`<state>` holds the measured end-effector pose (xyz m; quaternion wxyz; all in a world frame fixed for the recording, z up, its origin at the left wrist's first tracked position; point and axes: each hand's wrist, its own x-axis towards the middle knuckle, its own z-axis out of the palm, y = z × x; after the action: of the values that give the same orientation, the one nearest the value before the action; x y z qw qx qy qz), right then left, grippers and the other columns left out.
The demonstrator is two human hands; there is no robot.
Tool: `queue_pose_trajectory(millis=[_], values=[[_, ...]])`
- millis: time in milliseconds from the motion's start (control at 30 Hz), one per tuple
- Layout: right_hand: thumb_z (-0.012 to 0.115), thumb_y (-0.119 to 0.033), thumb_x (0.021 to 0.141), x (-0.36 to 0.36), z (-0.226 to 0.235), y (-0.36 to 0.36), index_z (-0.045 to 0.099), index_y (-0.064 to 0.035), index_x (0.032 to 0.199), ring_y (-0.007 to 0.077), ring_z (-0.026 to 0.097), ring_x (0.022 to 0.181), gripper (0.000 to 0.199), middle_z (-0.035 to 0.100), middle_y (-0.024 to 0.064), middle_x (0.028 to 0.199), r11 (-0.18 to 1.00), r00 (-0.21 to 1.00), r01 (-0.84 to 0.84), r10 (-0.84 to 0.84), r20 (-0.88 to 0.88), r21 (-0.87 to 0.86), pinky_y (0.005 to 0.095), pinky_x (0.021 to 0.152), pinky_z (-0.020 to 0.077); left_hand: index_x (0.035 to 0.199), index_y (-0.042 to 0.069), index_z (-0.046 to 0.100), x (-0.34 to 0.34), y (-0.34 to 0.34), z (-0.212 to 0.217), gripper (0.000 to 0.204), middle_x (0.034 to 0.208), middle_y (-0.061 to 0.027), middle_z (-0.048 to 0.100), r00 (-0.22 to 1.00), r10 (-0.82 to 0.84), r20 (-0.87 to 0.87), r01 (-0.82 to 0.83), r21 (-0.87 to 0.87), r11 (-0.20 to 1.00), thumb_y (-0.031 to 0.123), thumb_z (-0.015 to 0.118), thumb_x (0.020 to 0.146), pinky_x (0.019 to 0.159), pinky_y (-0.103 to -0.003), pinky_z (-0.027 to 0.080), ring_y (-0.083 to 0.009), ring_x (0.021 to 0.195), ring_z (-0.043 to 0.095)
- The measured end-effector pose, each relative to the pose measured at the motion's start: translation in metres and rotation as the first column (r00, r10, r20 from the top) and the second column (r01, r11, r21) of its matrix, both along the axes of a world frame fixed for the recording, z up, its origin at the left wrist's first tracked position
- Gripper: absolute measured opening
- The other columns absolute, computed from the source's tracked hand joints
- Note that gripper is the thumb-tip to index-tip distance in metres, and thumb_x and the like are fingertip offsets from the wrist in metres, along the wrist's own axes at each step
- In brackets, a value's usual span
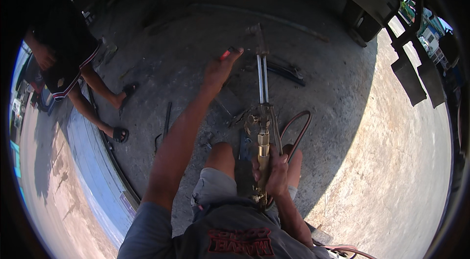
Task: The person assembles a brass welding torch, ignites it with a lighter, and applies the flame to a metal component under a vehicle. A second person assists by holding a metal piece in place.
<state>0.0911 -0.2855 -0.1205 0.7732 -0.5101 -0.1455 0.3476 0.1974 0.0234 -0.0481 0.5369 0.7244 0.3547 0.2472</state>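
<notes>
Left hand (219, 69) closed on half-hidden red object (226, 54), right hand (277, 173) gripping cutting torch (264, 112), tip (254, 28) dim

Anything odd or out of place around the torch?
Loose dark bars and a rod lie untidily on the floor; they could trip someone. The torch in the right hand shows no clear damage.

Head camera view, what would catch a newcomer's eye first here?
The long brass-and-steel torch stands out first, pointing upward just right of centre, in the right hand's grip. Next comes the small red object in the left hand's grip, left of the torch's dark head. Bright sunlit concrete at right contrasts with the shaded grey floor.
</notes>
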Motion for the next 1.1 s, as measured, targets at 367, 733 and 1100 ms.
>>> queue_pose_trajectory(millis=[367,733,1100], values=[[0.028,-0.093,0.091,0.003,0.0,0.002,0.049,-0.0055,0.14,0.0116,0.052,0.062,0.102,0.057,0.0055,0.086,0.996,0.996,-0.084,0.084,0.009,0.025,0.0268,0.057,0.0431,0.113,0.002,0.062,0.006,0.025,-0.006,0.055,0.093,-0.0052,0.056,0.986,-0.163,-0.035,0.156,-0.152,0.976,0.042,0.082,0.081,0.083,-0.049,0.053,-0.024,0.095,0.059],[0.023,-0.094,0.089,0.004,0.001,0.002,0.044,-0.0057,0.148,0.0126,0.05,0.062,0.108,0.056,0.007,0.087,0.995,0.994,-0.102,0.102,0.024,-0.016,0.0272,0.058,0.042,0.107,0.002,0.07,0.006,0.023,0.008,0.063,0.099,-0.0096,0.07,0.983,-0.078,0.167,0.052,0.154,0.987,0.059,0.081,0.083,0.088,-0.039,0.05,-0.0211,0.096,0.065],[0.022,-0.094,0.09,0.006,0.002,0.003,0.044,-0.0043,0.147,0.013,0.049,0.06,0.108,0.055,0.0075,0.086,0.993,0.993,-0.116,0.116,0.036,-0.017,0.0275,0.057,0.0417,0.111,-0.002,0.072,0.006,0.011,0.013,0.074,0.096,-0.0145,0.071,0.985,0.001,0.171,-0.035,0.194,0.98,0.067,0.074,0.083,0.088,-0.041,0.05,-0.0261,0.097,0.067]])
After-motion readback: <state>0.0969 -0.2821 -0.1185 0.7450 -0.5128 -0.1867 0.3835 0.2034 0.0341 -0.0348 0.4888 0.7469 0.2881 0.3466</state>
